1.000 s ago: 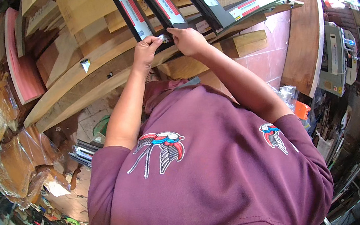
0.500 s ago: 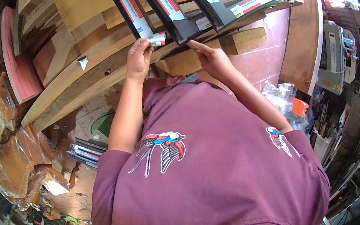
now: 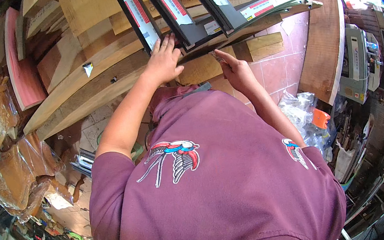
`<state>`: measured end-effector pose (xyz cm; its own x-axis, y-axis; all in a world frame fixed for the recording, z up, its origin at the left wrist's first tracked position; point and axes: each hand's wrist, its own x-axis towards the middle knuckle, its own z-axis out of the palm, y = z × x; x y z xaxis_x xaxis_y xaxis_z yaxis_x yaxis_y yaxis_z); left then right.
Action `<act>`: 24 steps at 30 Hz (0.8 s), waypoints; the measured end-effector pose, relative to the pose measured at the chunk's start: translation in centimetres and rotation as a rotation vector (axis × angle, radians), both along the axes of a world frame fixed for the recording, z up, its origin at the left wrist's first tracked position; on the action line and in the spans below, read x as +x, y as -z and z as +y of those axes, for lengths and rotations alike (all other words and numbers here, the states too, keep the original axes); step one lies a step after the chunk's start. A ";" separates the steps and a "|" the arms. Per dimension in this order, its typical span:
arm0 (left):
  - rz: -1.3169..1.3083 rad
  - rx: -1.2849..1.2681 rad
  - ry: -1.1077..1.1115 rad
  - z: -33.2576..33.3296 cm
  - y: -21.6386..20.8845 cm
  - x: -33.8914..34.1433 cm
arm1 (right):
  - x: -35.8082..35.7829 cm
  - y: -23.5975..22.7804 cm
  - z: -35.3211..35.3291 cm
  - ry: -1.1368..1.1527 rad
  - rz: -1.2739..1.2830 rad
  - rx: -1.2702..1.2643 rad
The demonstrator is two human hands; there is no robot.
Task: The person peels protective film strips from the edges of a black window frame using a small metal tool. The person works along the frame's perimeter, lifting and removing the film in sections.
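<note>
Rests left hand [image 3: 164,65], fingers slightly spread, against black frame [image 3: 197,33]; holds right hand [image 3: 239,72] just off it, index finger extended; cannot tell whether pinching anything.

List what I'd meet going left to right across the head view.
Brown shaped pieces in clear plastic wrap → small torn white scrap → bare left hand → bare right hand → small bright-orange object → grey boxy machine.
</note>
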<state>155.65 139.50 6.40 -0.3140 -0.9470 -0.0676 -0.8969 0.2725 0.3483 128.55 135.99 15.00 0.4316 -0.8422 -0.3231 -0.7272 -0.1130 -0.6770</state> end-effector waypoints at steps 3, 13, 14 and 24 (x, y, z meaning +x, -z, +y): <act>-0.157 0.058 0.090 0.9 -1.1 -0.2 | -0.7 0.6 0.2 0.016 -0.017 -0.006; -0.009 -0.017 0.175 2.9 -0.5 -2.3 | -1.2 0.1 0.4 -0.040 0.012 -0.075; 0.018 -0.155 0.080 2.6 0.4 -2.3 | -1.2 0.0 0.3 -0.049 0.011 -0.080; -0.300 0.023 0.017 1.5 -0.2 -4.3 | -1.1 0.3 0.8 -0.103 0.013 -0.081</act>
